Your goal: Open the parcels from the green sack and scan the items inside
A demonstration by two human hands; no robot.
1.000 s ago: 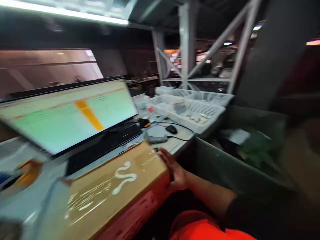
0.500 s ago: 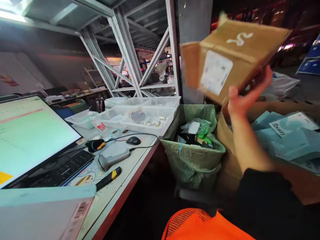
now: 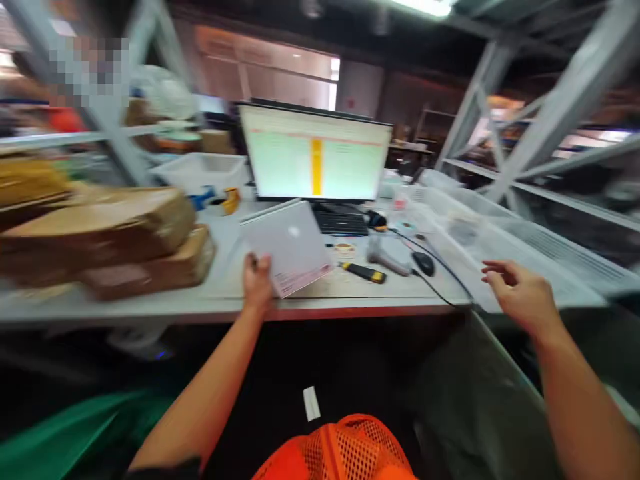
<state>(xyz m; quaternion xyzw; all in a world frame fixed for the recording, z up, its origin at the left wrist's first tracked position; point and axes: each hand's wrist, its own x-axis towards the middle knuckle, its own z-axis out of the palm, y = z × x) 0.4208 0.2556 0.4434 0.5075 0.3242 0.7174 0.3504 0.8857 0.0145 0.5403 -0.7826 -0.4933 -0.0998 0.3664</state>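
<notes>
The package (image 3: 293, 241) looks smooth and faintly glossy; the parcels (image 3: 100, 230) are matt brown cardboard, the basket (image 3: 530, 250) perforated white plastic.

- Grey workbench (image 3: 227, 267) with a red front edge, spanning the view
- Pale steel rack struts (image 3: 545, 107) crossing diagonally at right and left
- Strip light (image 3: 425, 7) glowing on the dark ceiling
- Lit pinkish wall panels (image 3: 265, 73) far behind
</notes>
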